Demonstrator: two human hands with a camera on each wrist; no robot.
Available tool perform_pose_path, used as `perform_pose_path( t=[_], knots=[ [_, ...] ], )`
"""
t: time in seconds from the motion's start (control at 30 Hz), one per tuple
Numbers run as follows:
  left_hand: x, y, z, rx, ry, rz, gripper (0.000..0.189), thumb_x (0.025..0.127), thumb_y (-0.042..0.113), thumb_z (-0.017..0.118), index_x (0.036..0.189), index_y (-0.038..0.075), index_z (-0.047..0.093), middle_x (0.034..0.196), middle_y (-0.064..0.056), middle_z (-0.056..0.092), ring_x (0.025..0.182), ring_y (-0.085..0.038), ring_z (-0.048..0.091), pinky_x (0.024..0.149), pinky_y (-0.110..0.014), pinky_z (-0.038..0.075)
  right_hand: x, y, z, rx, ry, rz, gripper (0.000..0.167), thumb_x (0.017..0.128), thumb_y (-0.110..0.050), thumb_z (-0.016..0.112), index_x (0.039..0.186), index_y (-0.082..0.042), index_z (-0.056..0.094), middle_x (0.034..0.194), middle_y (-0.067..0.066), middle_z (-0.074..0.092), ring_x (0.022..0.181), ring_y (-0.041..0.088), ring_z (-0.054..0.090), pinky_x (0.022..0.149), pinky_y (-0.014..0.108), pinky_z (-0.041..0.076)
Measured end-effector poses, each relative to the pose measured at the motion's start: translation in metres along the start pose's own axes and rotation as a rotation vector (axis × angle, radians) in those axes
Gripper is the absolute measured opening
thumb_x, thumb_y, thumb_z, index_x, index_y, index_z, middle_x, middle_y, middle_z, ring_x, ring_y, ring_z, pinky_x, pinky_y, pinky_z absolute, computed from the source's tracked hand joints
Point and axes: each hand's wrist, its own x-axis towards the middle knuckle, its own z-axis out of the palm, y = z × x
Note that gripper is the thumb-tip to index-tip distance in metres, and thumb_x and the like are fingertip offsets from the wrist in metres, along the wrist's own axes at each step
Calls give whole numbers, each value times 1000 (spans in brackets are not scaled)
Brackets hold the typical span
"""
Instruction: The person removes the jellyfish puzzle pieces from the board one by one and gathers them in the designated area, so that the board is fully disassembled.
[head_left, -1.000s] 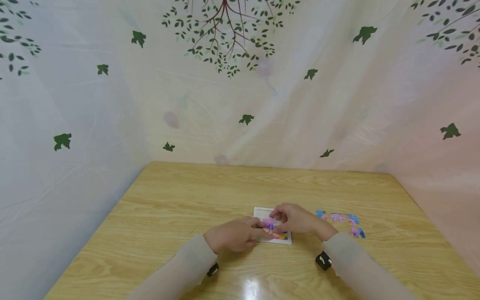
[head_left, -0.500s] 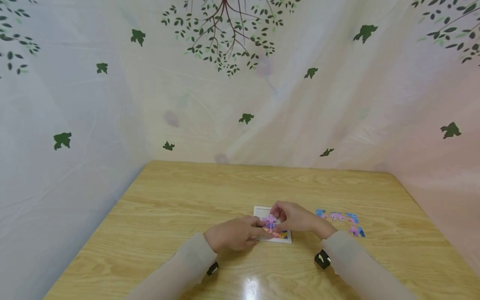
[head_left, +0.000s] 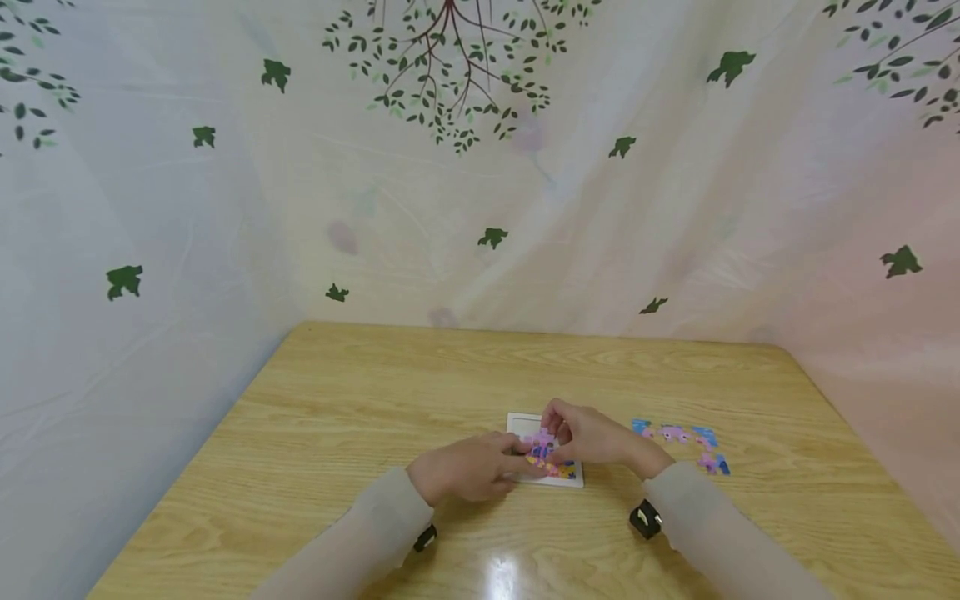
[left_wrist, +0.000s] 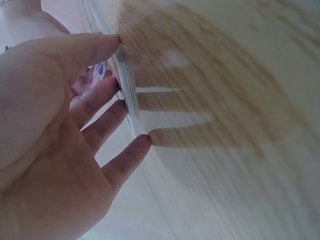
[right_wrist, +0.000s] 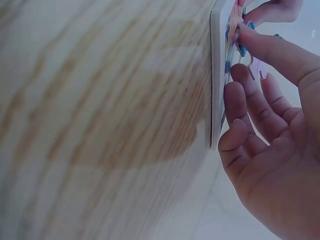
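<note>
1. The person's left hand (head_left: 472, 467) lay at the near left side of a white puzzle frame (head_left: 523, 426), its fingers fairly straight and spread, touching the edge; its grip was wide.
2. The right hand (head_left: 594, 436) reached over the frame's right side, its narrow grip pinching a pink puzzle piece (head_left: 542, 437) between thumb and fingers.
3. That piece was over the inside of the frame, just beyond the yellow and pink pieces (head_left: 558, 471) along the near edge.
4. Loose pieces (head_left: 674, 434) in pink and blue lay on the wooden worktop (head_left: 360, 383), right of the frame.
5. Behind hung a pale curtain (head_left: 420, 192) with printed leaves.
</note>
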Motion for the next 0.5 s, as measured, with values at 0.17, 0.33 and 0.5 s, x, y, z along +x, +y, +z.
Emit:
perform_pose_path(
  t=[0.17, 0.33, 0.5],
  knots=[
    [-2, 1, -1, 12, 1, 6, 46, 107, 21, 60, 150, 37, 57, 157, -2, 49, 137, -18, 49, 113, -33, 44, -1, -4, -1, -6, 2, -9, 24, 97, -13, 73, 111, -8, 54, 90, 0, 61, 80, 14, 55, 70, 24, 46],
    [-3, 2, -2, -7, 7, 10, 46, 106, 20, 60, 149, 35, 58, 155, -4, 50, 136, -19, 50, 112, -33, 45, -1, -3, -1, -10, -3, -13, 22, 98, -14, 72, 111, -10, 54, 84, -3, 60, 75, 12, 54, 66, 23, 44],
    [-3, 1, -1, 33, 29, 39, 45, 106, 21, 61, 149, 34, 58, 154, -4, 52, 134, -19, 51, 112, -32, 45, -2, 4, -3, -1, -2, -19, 21, 100, -16, 70, 112, -10, 54, 81, -3, 60, 72, 11, 52, 63, 23, 43]
  ],
)
